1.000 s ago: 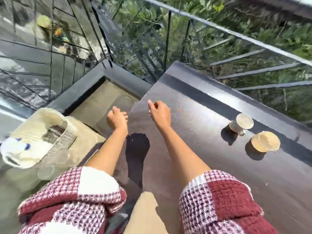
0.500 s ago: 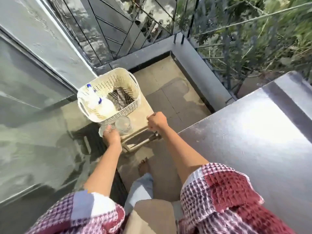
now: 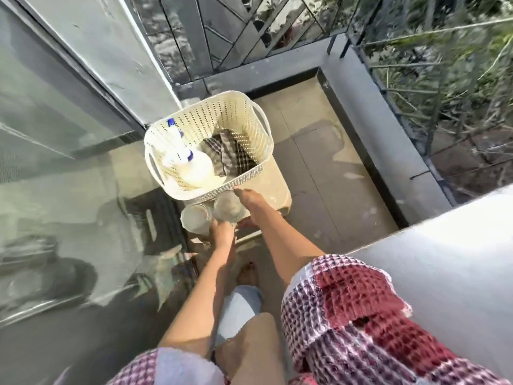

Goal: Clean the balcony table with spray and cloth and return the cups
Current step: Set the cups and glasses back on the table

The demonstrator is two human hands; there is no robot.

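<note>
A cream plastic basket (image 3: 194, 122) stands on a beige stool (image 3: 280, 187) by the glass door. Inside it lie a white spray bottle (image 3: 194, 168) with a blue nozzle and a checked cloth (image 3: 227, 154). Two clear glasses (image 3: 194, 218) (image 3: 226, 208) stand on the stool just in front of the basket. My left hand (image 3: 222, 233) is at the near side of the glasses; its grip is hidden. My right hand (image 3: 251, 201) reaches beside the right glass, fingers stretched toward the basket's rim. A corner of the grey balcony table (image 3: 430, 273) shows at the right.
A glass door (image 3: 55, 107) runs along the left. The metal railing (image 3: 416, 79) and a low grey kerb (image 3: 374, 120) border the tiled floor at the back and right. My bare foot (image 3: 247, 273) stands just before the stool.
My view has swung from the table and its two cups down to the basket and stool. Both hands have moved forward to the glasses in front of the basket.
</note>
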